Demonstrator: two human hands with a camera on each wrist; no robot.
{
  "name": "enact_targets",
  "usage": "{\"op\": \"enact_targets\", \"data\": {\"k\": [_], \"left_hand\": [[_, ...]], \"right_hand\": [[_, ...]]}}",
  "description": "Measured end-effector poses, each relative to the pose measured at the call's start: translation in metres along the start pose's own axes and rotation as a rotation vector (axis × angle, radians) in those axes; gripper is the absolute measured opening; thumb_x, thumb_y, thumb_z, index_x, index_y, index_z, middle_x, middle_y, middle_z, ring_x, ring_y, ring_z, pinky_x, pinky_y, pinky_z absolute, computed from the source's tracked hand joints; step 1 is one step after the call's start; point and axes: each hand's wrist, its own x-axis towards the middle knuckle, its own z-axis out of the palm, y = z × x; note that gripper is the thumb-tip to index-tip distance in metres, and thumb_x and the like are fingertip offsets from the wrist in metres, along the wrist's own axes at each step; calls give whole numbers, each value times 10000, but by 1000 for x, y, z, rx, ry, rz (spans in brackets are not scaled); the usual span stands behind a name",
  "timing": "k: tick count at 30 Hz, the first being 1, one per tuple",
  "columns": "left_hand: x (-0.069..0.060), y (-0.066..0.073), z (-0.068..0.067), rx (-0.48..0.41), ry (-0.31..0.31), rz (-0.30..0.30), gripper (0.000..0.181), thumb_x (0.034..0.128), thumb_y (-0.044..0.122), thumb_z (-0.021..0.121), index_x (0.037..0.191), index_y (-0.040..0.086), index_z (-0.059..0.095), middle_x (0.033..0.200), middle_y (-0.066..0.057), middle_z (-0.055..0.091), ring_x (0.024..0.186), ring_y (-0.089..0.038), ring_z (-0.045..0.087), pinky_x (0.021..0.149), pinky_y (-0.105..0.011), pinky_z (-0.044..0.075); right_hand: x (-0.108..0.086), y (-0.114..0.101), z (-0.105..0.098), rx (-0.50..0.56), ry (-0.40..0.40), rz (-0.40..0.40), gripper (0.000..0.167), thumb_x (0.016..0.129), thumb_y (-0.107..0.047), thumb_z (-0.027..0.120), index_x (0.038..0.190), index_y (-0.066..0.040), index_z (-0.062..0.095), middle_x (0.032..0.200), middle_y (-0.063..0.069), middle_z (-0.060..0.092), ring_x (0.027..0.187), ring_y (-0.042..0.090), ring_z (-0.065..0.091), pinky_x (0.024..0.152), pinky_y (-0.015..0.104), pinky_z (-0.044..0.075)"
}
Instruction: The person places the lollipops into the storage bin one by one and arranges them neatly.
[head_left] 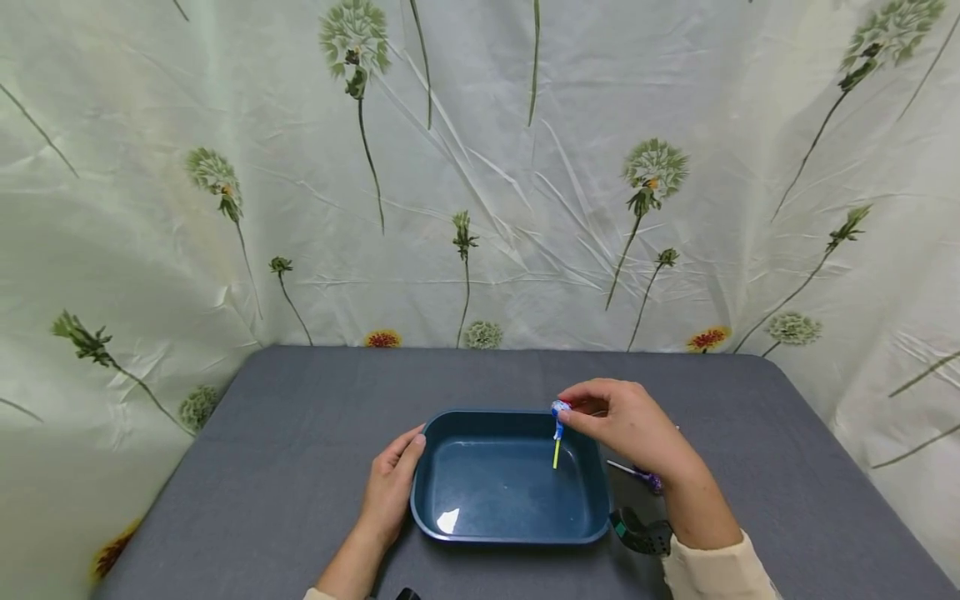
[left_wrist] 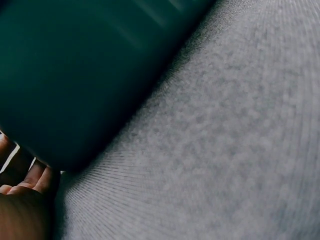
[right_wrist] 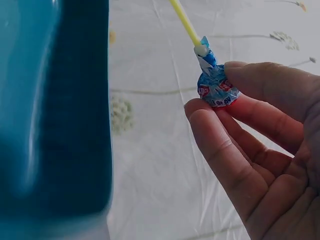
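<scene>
A blue-wrapped lollipop point(head_left: 558, 410) with a yellow stick hangs over the right part of a dark blue tray point(head_left: 510, 540), its stick pointing down. The right hand point(head_left: 633, 425) pinches its wrapped head between thumb and fingers; the right wrist view shows the same grip on the lollipop point(right_wrist: 216, 85) by the hand point(right_wrist: 265, 135), beside the tray point(right_wrist: 75, 125). At the tray's left wall, the left hand point(head_left: 392, 487) grips the rim, thumb on top. In the left wrist view the fingers of that hand point(left_wrist: 27, 190) touch the tray's outer wall point(left_wrist: 85, 75).
A purple-wrapped lollipop point(head_left: 649, 480) with a white stick lies right of the tray, partly behind the right forearm. The grey table point(head_left: 300, 467) meets a flower-patterned curtain point(head_left: 480, 167) at the back. Part of a small black object point(head_left: 408, 594) shows at the bottom edge.
</scene>
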Motion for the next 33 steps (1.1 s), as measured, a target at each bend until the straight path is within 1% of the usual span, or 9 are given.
{"op": "enact_targets", "data": {"k": [2,3,6,12,20,24,27,31,33], "left_hand": [[1,0,1,-3,2,-8,414,1064,284,539,1390,43,623,1432,-132,627,1222,18,558,983,-70,416],[1,0,1,-5,2,-8,414,1064,285,540,1388,43,624,1429,-133,629,1216,19,559,981,-74,420],[1,0,0,-1,2,-12,412,1064,288,539,1387,47,626,1424,-132,632,1271,-84,560,974,-77,426],[1,1,-1,4,6,-4,419,1068,293,532,1387,37,623,1427,-141,628,1328,-179,547,970,-72,421],[0,0,-2,4,15,-8,412,1066,285,535,1384,39,626,1427,-139,629,1293,-114,554,972,-71,419],[0,0,-1,6,20,-2,416,1064,294,539,1381,41,630,1419,-142,635,1288,-144,568,957,-79,437],[0,0,-1,8,16,1,420,1066,300,534,1380,38,630,1416,-148,636,1302,-193,571,947,-90,453],[1,-1,0,6,9,-11,421,1064,311,537,1379,50,634,1417,-146,635,1326,-246,569,934,-87,460],[2,-1,0,-3,7,-15,418,1060,313,543,1376,56,638,1415,-142,637,1332,-258,567,933,-83,460]], "right_hand": [[7,-5,5,-3,-11,-4,243,949,-329,733,1147,-189,756,1063,-32,756,979,118,702,835,335,605],[11,-7,7,-6,-19,-12,242,952,-329,730,1145,-186,757,1057,-32,757,973,117,702,829,337,605],[20,-13,14,-6,-40,-41,238,951,-315,731,1133,-165,763,1040,-26,762,949,111,702,806,335,603],[37,-19,33,18,-96,-92,207,943,-286,742,1102,-156,772,999,-34,769,899,89,700,770,312,591],[58,-28,62,-11,-177,-147,178,934,-299,753,1055,-174,789,941,-75,768,857,80,692,745,278,575],[66,-34,72,-24,-203,-151,149,919,-297,770,1018,-190,799,919,-89,770,842,79,684,732,275,572],[70,-37,78,-31,-236,-130,134,915,-299,776,1007,-207,806,913,-99,772,830,60,674,722,271,570],[73,-39,87,-63,-299,-135,133,920,-278,772,1009,-187,811,906,-82,775,810,52,670,702,261,571],[75,-41,92,-95,-326,-152,140,915,-268,777,1012,-173,813,913,-70,776,810,54,668,706,257,571]]}}
